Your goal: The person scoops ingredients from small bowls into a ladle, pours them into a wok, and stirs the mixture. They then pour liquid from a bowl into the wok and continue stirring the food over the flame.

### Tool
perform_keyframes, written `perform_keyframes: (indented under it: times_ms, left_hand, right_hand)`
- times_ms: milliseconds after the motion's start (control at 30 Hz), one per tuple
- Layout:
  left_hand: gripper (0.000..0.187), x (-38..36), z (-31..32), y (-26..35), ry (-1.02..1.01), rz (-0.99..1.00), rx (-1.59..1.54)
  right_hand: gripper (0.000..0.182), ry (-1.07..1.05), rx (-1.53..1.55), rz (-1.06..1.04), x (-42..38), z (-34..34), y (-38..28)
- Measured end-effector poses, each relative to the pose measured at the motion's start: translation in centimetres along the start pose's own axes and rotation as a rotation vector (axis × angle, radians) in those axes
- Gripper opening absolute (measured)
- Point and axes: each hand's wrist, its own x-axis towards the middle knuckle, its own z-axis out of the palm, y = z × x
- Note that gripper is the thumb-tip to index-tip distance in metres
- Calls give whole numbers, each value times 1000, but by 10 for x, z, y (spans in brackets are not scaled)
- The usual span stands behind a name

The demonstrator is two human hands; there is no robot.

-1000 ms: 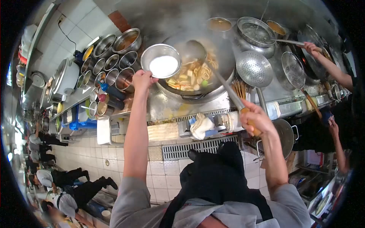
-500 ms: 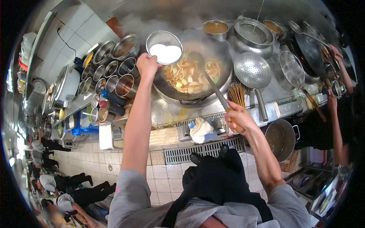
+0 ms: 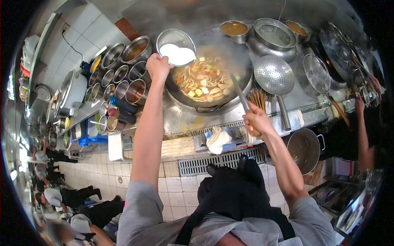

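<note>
My left hand (image 3: 159,67) grips the near left rim of a metal bowl (image 3: 177,37) with white liquid (image 3: 177,54) in it. The bowl is tilted above the left side of a large wok (image 3: 175,95). Strips, chunks and yellowish cubes of food (image 3: 202,82) lie in brown broth there, under steam. My right hand (image 3: 257,119) is wrapped round the wooden handle of a ladle (image 3: 243,95), whose shaft slants into the wok's right side. Its head is hidden by steam and food.
Right of the wok are a perforated strainer (image 3: 274,75), a bamboo brush (image 3: 257,98) and a lidded-looking pot (image 3: 274,36). Metal containers (image 3: 135,91) crowd the left. A deep pot (image 3: 303,149) stands low at right. A co-worker's arm (image 3: 362,131) reaches in at far right.
The ladle's head has moved right through the wok, and the food has spread out. The bowl has shifted slightly up and left, and its white liquid has moved towards the right rim.
</note>
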Motion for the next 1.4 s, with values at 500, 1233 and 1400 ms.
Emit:
perform_keyframes:
  times_ms: [500, 1233, 1400]
  left_hand:
    - [22, 14, 2, -1, -7, 13, -81]
    - [19, 25, 0, 20, -2, 30, -40]
    - [19, 28, 8, 22, -7, 50, -31]
  right_hand:
    - [72, -144, -155, -100, -3, -22, -55]
    - [72, 26, -447, -222, -2, -30, -27]
    - [77, -113, 63, 52, 3, -2, 8]
